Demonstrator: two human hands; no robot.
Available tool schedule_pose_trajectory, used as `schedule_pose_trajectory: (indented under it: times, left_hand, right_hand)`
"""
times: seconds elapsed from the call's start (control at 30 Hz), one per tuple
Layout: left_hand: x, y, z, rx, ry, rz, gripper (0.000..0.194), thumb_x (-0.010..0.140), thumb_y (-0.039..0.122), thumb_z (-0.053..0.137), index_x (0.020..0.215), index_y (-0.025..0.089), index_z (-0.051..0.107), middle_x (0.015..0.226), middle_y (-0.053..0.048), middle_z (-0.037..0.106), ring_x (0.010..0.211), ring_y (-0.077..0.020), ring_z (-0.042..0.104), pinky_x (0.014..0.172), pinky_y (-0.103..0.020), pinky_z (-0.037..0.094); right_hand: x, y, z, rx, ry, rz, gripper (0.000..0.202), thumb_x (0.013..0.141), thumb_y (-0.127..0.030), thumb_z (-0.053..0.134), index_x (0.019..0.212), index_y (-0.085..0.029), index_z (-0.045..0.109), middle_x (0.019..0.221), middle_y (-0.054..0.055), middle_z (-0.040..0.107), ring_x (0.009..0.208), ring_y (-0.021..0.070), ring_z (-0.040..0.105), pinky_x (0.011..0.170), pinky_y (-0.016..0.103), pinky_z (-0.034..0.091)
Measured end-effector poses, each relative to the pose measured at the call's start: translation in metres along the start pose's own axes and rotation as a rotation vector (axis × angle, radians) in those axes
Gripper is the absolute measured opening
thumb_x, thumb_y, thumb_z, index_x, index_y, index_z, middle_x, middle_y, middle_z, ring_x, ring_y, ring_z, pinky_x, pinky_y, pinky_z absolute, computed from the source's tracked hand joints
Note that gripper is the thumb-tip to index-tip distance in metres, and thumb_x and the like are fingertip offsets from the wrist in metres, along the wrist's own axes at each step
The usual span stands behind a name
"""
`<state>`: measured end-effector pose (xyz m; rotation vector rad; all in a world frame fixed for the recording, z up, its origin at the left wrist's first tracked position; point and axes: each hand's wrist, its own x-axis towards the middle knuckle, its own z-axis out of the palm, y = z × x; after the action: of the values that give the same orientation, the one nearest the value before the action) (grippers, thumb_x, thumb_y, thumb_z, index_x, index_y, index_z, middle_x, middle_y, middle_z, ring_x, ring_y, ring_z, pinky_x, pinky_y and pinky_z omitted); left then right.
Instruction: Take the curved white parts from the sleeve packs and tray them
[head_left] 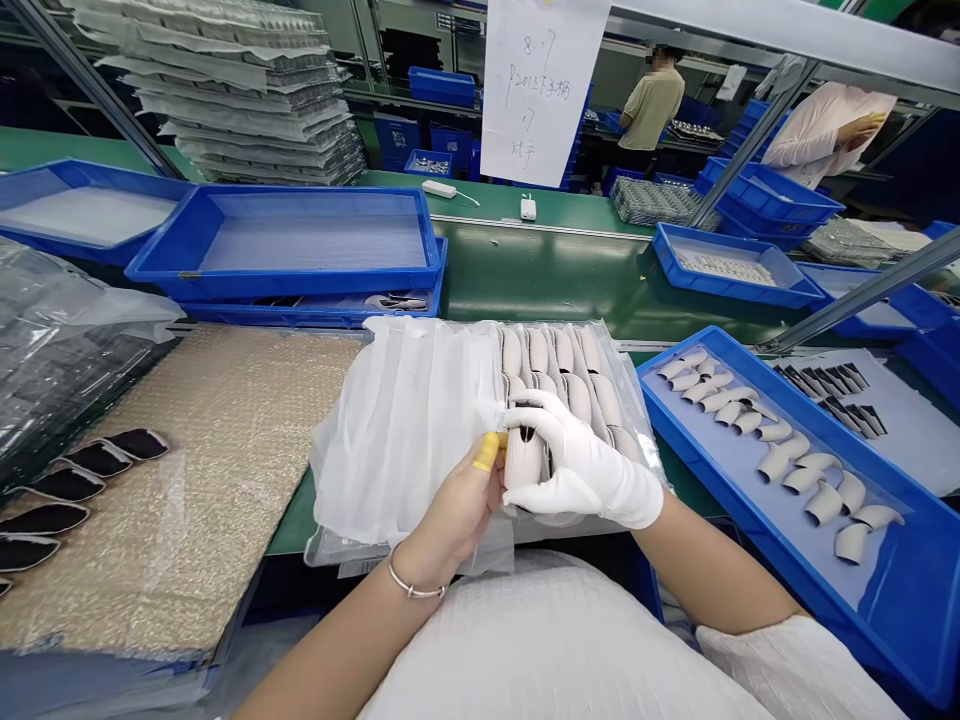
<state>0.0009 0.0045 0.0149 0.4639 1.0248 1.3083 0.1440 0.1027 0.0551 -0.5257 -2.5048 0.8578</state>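
Observation:
A cream, curved shell-like part (523, 460) with a dark opening at its top is upright between my two hands. My right hand (581, 455), in a white glove, is closed around it from the right, fingers at the top and thumb at the bottom. Closed at its left edge, my left hand (463, 495) pinches it; it is bare apart from yellow finger covers. Beneath them lies a clear tray (637, 440) in which rows of similar cream parts (577, 395) sit with thin white sheeting between them. White sheeting (405, 420) covers the tray's left side.
On the right, a blue bin (787, 530) holds several loose cream parts. Bubble wrap (247, 450) lies at left, with dark-lined pieces (97, 458) on it. Behind are blue trays (315, 230), stacked clear trays (247, 100) and a hanging handwritten sheet (540, 90). Two people stand farther back.

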Motion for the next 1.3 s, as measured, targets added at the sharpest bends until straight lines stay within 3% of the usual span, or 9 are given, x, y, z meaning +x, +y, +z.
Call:
schedule_pose_trajectory:
  times: [0.1,0.33,0.53,0.77,0.93,1.07,1.3]
  left_hand:
    - [0.001,0.000,0.000,-0.070,-0.019,-0.018,0.048,0.089,0.063,0.060,0.102,0.018,0.067,0.068,0.003,0.055,0.056,-0.0109,0.038,0.056,-0.026,0.032]
    - [0.002,0.001,0.003,-0.166,-0.102,-0.077,0.033,0.089,0.052,0.068,0.087,0.019,0.067,0.060,0.005,0.047,0.051,-0.0086,0.033,0.053,-0.024,0.032]
    - [0.001,-0.005,0.001,-0.327,-0.286,-0.203,0.026,0.083,0.042,0.077,0.083,0.018,0.069,0.065,0.003,0.054,0.057,-0.0088,0.042,0.058,-0.023,0.041]
    - [-0.001,-0.010,-0.001,-0.366,-0.335,-0.221,0.050,0.080,0.063,0.072,0.093,0.015,0.074,0.081,-0.006,0.070,0.062,-0.0117,0.056,0.060,-0.025,0.046]
    - [-0.001,-0.007,-0.002,-0.416,-0.321,-0.212,0.055,0.075,0.062,0.077,0.098,0.012,0.075,0.086,-0.009,0.073,0.065,-0.0132,0.062,0.056,-0.023,0.048]
    - [-0.001,-0.005,-0.001,-0.461,-0.263,-0.183,0.049,0.075,0.056,0.080,0.100,0.015,0.072,0.085,-0.005,0.071,0.068,-0.0138,0.064,0.059,-0.023,0.050]
    - [-0.003,-0.009,0.000,-0.405,-0.275,-0.167,0.046,0.078,0.052,0.080,0.106,0.019,0.066,0.093,-0.003,0.069,0.080,-0.0146,0.066,0.075,-0.027,0.053]
  right_hand:
    - [-0.001,0.005,0.002,0.042,0.041,-0.007,0.079,0.064,-0.035,0.087,0.134,-0.020,0.053,0.143,0.018,0.046,0.132,0.0329,0.050,0.109,0.051,0.045]
    - [-0.006,0.010,0.009,0.186,0.117,-0.071,0.080,0.063,-0.035,0.088,0.133,-0.022,0.051,0.143,0.017,0.044,0.135,0.0334,0.047,0.109,0.051,0.044]
    - [-0.008,0.010,0.016,0.350,0.143,-0.139,0.080,0.065,-0.046,0.087,0.132,-0.024,0.049,0.145,0.017,0.041,0.137,0.0358,0.044,0.109,0.053,0.042]
    - [-0.015,0.018,0.023,0.430,0.112,-0.228,0.081,0.073,-0.041,0.082,0.141,-0.030,0.039,0.161,0.014,0.026,0.150,0.0372,0.026,0.118,0.057,0.029]
    - [-0.019,0.016,0.022,0.396,0.116,-0.247,0.084,0.073,-0.029,0.084,0.143,-0.033,0.038,0.165,0.009,0.020,0.154,0.0359,0.019,0.121,0.056,0.025]
    - [-0.019,0.008,0.019,0.378,0.148,-0.177,0.077,0.072,-0.024,0.085,0.137,-0.033,0.044,0.162,0.010,0.027,0.152,0.0348,0.026,0.119,0.055,0.030]
    - [-0.008,0.008,0.017,0.633,0.345,0.171,0.041,0.084,-0.027,0.074,0.121,-0.029,0.057,0.144,0.005,0.051,0.139,0.0249,0.046,0.116,0.046,0.038]
